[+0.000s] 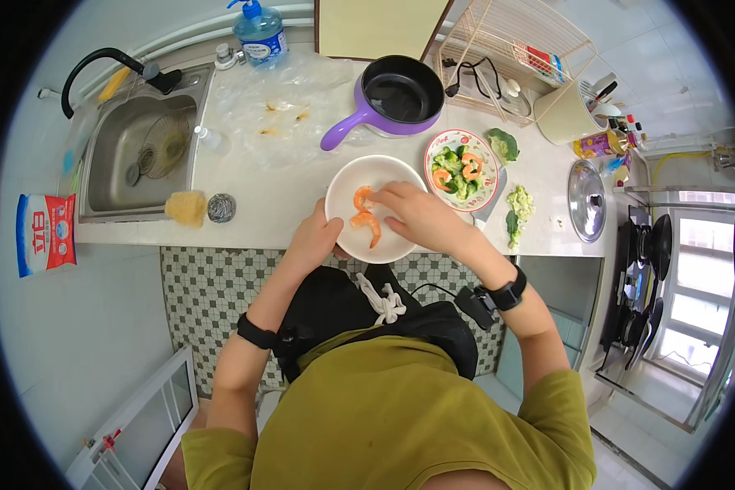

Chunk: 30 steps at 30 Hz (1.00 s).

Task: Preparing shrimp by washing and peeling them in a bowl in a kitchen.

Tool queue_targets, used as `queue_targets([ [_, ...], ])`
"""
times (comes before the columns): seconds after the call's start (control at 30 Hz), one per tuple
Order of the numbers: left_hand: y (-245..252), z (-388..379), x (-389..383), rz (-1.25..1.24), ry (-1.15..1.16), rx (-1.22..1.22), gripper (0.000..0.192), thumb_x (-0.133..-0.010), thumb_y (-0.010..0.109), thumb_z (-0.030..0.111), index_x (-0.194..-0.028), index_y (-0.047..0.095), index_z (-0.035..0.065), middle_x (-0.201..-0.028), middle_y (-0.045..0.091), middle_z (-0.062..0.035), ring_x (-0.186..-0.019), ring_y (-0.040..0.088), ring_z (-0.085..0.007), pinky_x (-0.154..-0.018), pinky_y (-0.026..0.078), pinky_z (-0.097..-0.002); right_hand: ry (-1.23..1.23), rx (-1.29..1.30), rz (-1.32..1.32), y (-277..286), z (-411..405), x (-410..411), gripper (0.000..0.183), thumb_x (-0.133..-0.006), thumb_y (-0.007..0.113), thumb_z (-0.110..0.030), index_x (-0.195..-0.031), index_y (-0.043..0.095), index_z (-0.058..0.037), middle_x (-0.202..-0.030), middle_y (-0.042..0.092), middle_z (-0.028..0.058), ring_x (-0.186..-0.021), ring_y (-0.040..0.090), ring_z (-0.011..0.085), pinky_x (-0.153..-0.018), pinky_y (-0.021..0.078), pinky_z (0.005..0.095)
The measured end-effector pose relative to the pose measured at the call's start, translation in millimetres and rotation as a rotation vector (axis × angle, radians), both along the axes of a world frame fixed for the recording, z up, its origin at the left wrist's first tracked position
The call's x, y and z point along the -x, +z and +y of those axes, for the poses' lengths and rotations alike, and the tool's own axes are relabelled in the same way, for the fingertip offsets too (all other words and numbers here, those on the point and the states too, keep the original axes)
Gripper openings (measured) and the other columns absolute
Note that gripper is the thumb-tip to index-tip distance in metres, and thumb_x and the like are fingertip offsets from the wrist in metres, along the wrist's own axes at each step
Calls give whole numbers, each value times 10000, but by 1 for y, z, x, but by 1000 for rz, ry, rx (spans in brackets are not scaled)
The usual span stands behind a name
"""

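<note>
My left hand (316, 237) grips the left rim of a white bowl (376, 165), which is at the counter's front edge. Inside the bowl lie a few cooked shrimp (367, 226). My right hand (413, 214) reaches over the bowl's right rim, its fingertips at the upper shrimp; whether they pinch it cannot be told. Just right of the bowl stands a patterned plate (432, 150) with broccoli florets (447, 160) and shrimp (472, 165) on it. Behind the bowl is a black pan with a purple outside and handle (346, 130).
A knife blade (493, 199) lies partly under the plate. Broccoli pieces (503, 146), cut stems (519, 208) and a glass lid (587, 202) are to the right. Leftward are a sink (199, 141), a steel scourer (222, 208), a sponge (185, 208) and a plastic sheet (282, 144).
</note>
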<state>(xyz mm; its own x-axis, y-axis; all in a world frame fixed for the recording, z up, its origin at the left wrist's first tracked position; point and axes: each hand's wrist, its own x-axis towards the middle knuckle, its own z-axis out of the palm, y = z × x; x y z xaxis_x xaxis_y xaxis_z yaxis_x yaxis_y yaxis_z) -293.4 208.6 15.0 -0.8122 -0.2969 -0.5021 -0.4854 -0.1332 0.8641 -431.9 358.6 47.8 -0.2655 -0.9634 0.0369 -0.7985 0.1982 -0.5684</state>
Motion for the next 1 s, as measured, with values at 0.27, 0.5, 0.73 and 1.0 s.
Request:
queue_targets([
  [0.27,5,0,-2,64,13,-2,469,-782,375,121,-1195,340,-100,-957,564,-239,-682,641,-285,-539,557,-329,35,-45,340,-42,-25,1,360,-697,616,-162,-1040,532,-91,-940,499,71,-877,521,227,-697,463,326],
  [0.5,0,-4,-11,1,32,-19,492,-784,394,135,-1240,349,-43,-987,559,-180,-769,621,-223,-571,547,-302,119,-7,466,-46,-24,-7,352,-666,633,-205,-982,532,-87,-970,462,70,-921,480,213,-671,486,303],
  [0.73,-7,-6,-14,37,37,15,472,-790,379,137,-1201,336,-90,-899,586,-233,-632,642,-277,-523,538,-327,139,43,590,-40,-29,0,215,-672,612,-154,-874,573,-91,-950,495,40,-939,488,190,-668,484,276],
  [1.0,-6,-9,-15,48,46,18,457,-793,378,141,-1187,342,-88,-865,599,-221,-574,635,-263,-523,524,-317,83,-15,149,7,-24,6,135,-757,587,-90,-888,566,-67,-834,603,49,-777,603,204,-660,495,262],
])
